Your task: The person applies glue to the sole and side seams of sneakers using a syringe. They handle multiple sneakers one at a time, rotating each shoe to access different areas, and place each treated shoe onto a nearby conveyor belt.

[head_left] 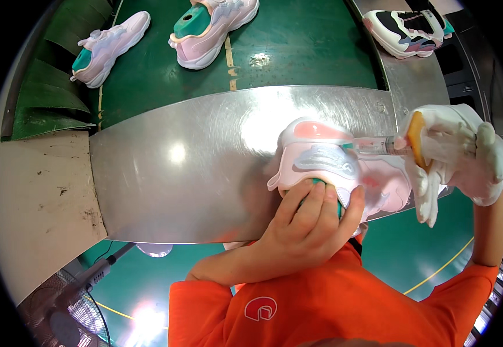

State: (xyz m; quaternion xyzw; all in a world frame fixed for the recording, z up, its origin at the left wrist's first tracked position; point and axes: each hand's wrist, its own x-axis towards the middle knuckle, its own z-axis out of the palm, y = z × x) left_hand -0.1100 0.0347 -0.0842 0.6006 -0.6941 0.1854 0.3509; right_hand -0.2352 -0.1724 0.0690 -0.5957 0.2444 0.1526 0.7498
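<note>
Steadying pink shoe tilted over metal bench, can't tell if resting, with bare left hand clamped over opening and green insert. Gripping syringe in gloved right hand, with tip at sole edge, can't tell if touching. Seems mid-application along sole; probably calls next for steady tip, firm hold. Note two pink shoes on green belt, black-and-white shoe far right, fan lower left. Watch left fingers, partly blocking opening
</note>
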